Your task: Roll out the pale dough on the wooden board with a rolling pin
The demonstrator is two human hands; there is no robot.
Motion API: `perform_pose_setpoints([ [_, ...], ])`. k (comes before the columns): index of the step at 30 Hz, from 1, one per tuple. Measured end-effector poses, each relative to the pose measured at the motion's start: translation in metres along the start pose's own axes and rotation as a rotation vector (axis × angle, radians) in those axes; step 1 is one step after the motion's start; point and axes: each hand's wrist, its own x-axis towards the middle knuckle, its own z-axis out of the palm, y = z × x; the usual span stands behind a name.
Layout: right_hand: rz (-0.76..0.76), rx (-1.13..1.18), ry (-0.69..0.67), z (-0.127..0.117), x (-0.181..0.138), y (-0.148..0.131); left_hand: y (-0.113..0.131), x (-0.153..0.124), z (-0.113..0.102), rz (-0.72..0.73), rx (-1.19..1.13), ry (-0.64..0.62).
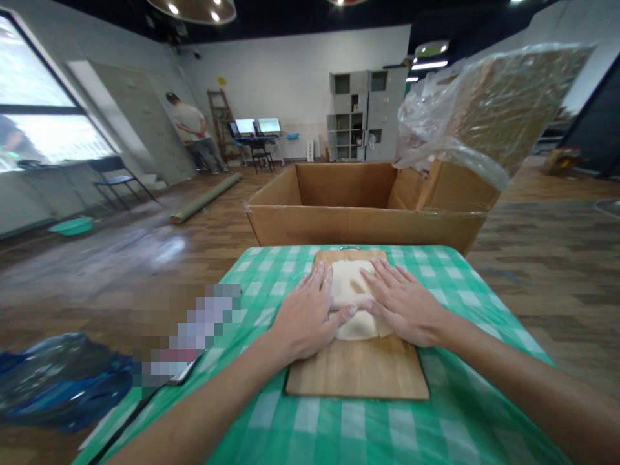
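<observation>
A flattened piece of pale dough (349, 278) lies on a wooden cutting board (358, 374). Across it, between my thumbs, runs a pale ridge; I cannot tell whether this is a fold of the dough or a thin rod. My left hand (310, 316) rests on the dough's left side, fingers stretched forward and thumb pointing inward. On the right side, my right hand (404, 303) lies flat with its fingers spread, its thumb close to the left one. Part of the dough is hidden under both hands.
A green and white checked cloth (271, 284) covers the table. A blurred-out flat object (194, 336) lies at its left edge. Beyond stands a large open cardboard box (349, 223) with a plastic-wrapped panel (508, 110). Blue plastic (62, 381) is at left; a person (194, 126) stands far back.
</observation>
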Motion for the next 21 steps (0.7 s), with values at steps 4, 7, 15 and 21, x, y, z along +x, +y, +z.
perform_pose_setpoints([
  [4,0.041,0.01,-0.01,0.01,0.032,0.018,-0.017,0.031,0.009,-0.021,0.006,0.018],
  [7,0.067,0.013,-0.015,0.016,0.054,0.032,-0.031,0.055,0.018,-0.037,-0.007,0.021],
  [15,0.091,-0.022,-0.018,0.022,0.089,0.055,-0.043,0.087,0.025,-0.04,0.07,0.101],
  [21,0.027,-0.048,0.061,0.021,0.06,0.034,-0.022,0.056,0.021,-0.004,0.101,0.183],
])
